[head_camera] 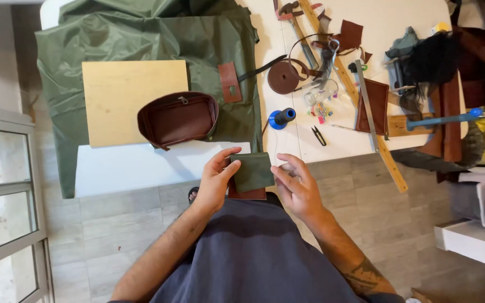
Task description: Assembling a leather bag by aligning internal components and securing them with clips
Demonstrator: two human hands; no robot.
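The left hand (215, 182) grips a small green fabric piece (252, 171) by its left edge, thumb on top and fingers curled behind, with a brown leather piece (246, 193) stacked under it and showing along the bottom. The right hand (296, 188) is just beside the fabric's right edge, fingers loosely spread and touching its side, not clamped on it. Both are held over the person's lap, just short of the table edge (141, 168). Beyond the left hand sits a brown leather pouch (178, 119) on a wooden board (113, 95) and green cloth (141, 39). Beyond the right hand lie a blue thread spool (282, 118), small black snips (318, 135) and a long wooden ruler (391, 163).
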